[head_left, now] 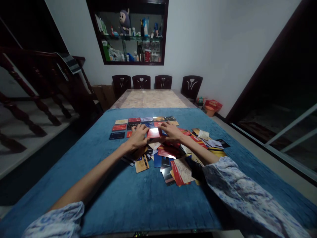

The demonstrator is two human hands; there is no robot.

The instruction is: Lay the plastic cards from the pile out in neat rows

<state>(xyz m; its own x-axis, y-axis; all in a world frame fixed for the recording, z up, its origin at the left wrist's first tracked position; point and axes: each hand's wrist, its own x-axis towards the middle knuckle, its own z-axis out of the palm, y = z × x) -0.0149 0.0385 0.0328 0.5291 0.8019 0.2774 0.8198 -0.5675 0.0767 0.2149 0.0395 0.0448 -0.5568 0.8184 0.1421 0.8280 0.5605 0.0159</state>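
Between my two hands is a red card (154,133) with a bright glare on it. My left hand (139,136) has its fingers at the card's left edge, and my right hand (171,132) has its fingers at the right edge. Beyond them, cards lie in rows, among them a red card (119,127) and a dark blue card (117,135) at the left. Nearer to me and to the right spreads a loose, overlapping pile of cards, with a gold card (142,164) at its left side. My hands hide part of the rows.
A blue cloth (119,201) covers the near part of the long table. Its far part (153,97) shows a marbled top. Several dark chairs (141,81) stand behind it, below a wall shelf (133,38) of bottles and a plush toy. A red bag (213,105) is at the right.
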